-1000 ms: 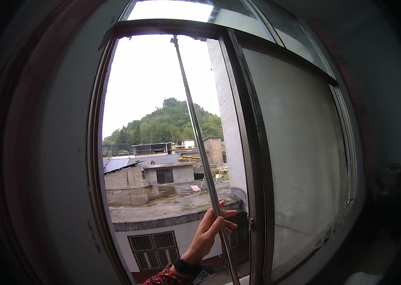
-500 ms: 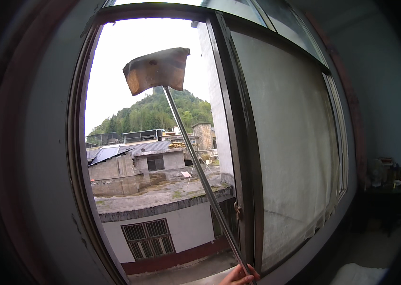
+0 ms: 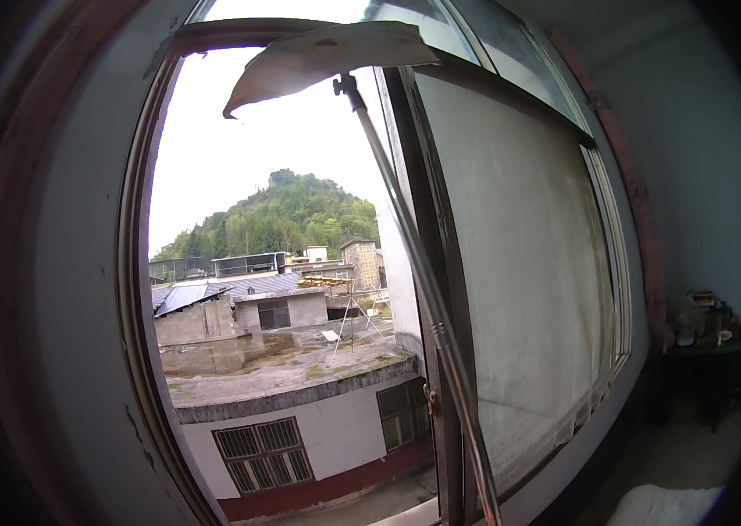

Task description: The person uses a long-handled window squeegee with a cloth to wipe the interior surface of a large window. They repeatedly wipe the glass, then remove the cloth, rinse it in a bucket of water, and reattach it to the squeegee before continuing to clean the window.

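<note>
A long metal pole (image 3: 419, 254) rises from the lower edge and leans left across the window. At its top is a dark joint with a small knob (image 3: 341, 86). Over that joint spreads a flat, brownish cloth-like head (image 3: 327, 57), seen nearly edge-on, curved, its left corner drooping. It overlaps the top rail of the brown window frame (image 3: 204, 37), but I cannot tell whether it touches. The pole's lower part, reddish with dark streaks, passes in front of the frosted sliding pane's (image 3: 520, 254) left edge. Neither of my hands shows; the pole's lower end is cut off.
The left half of the window stands open, with a metal latch (image 3: 429, 399) on the middle upright. Outside are a flat concrete roof (image 3: 256, 386), a barred window (image 3: 263, 454) and a wooded hill (image 3: 292, 215). At right, a dark table (image 3: 704, 349) carries small items.
The pole's head has come closer, up and to the right, tilting from facing me to nearly edge-on. The hand gripping the pole at the bottom has dropped out of view.
</note>
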